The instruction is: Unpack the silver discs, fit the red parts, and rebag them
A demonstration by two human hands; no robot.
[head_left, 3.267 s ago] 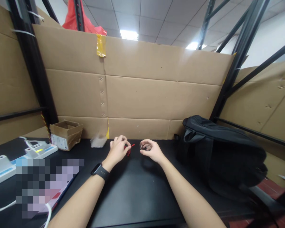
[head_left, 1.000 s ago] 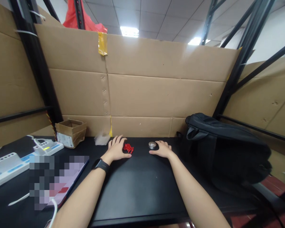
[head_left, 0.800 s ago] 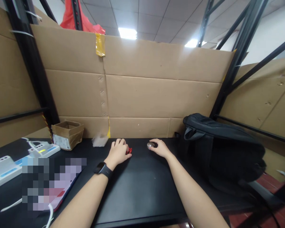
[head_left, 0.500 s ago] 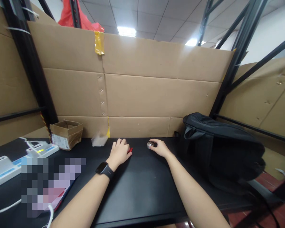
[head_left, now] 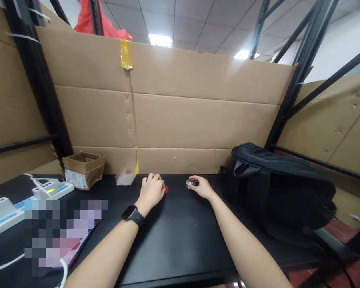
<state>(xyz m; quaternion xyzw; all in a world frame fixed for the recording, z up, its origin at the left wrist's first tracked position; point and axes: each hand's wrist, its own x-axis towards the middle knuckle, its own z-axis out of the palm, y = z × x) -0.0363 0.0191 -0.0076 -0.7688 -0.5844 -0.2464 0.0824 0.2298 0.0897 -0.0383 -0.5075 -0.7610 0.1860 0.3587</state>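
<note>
My left hand (head_left: 152,191), with a dark watch (head_left: 132,214) on its wrist, rests on the black table (head_left: 174,244) with its fingers curled. A small red looped item (head_left: 166,189) pokes out beside its thumb and fingertips; the rest of that item is hidden under the hand. To the right, my right hand (head_left: 201,187) is closed around a small round shiny silver object (head_left: 190,184). Thumb and fingers grip it from its right side, low at the tabletop. What kind of object it is I cannot make out.
A black backpack (head_left: 282,188) lies at the right. Towards the left are an open cardboard box (head_left: 84,170), a small clear plastic bag (head_left: 125,178), a white power strip (head_left: 60,192) with cables, and a partly blurred pinkish item (head_left: 87,224). Cardboard panels (head_left: 174,124) wall off the back.
My left thumb and fingers have drawn in around the red item, leaving less of it showing. The right hand stays in place with the silver object, which looks slightly turned.
</note>
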